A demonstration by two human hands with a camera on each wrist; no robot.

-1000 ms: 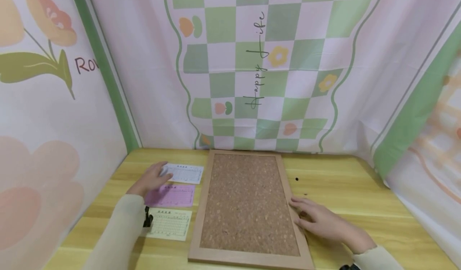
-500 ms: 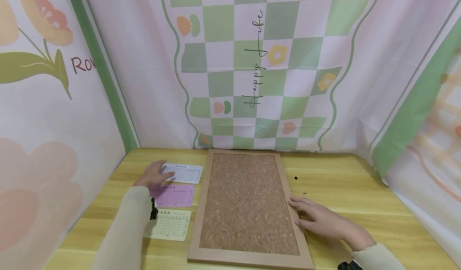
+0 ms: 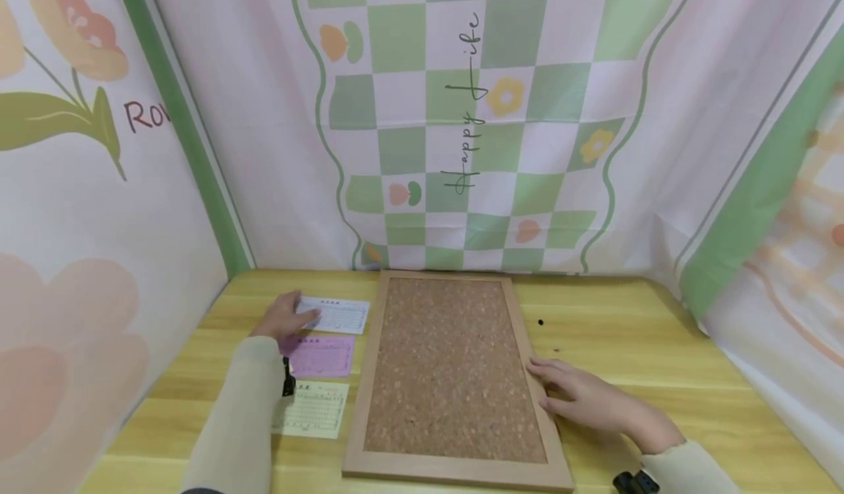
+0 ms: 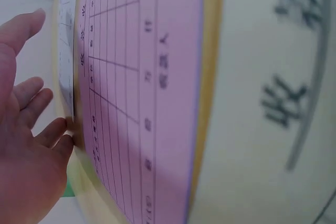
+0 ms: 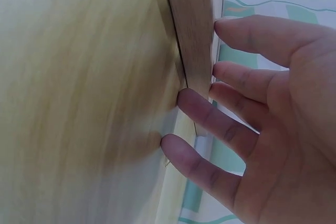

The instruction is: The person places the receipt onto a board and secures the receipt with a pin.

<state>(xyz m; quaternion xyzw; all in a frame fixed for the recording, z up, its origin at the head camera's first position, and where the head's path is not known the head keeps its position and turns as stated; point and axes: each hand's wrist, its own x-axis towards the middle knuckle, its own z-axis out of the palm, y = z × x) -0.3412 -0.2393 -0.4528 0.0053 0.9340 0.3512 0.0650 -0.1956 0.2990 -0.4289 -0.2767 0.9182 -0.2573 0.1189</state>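
Note:
A cork board (image 3: 455, 373) in a light wooden frame (image 5: 194, 24) lies flat on the yellow wooden table (image 3: 659, 362). My right hand (image 3: 583, 399) rests with straight fingers against the frame's right edge, fingertips (image 5: 189, 100) touching the wood. To the board's left lie a white printed slip (image 3: 336, 314), a pink slip (image 3: 319, 355) and a cream slip (image 3: 315, 408). My left hand (image 3: 283, 316) lies flat on the near-left end of the white slip, fingers (image 4: 31, 98) relaxed beside the pink slip (image 4: 142, 103).
Two small dark pins (image 3: 541, 323) lie on the table right of the board. Printed cloth walls (image 3: 475, 113) close in the table at the back and on both sides. A dark strap (image 3: 288, 384) sits on my left wrist.
My left hand has slid a little further onto the white slip's near end. The right hand stays against the frame. The view has shifted slightly.

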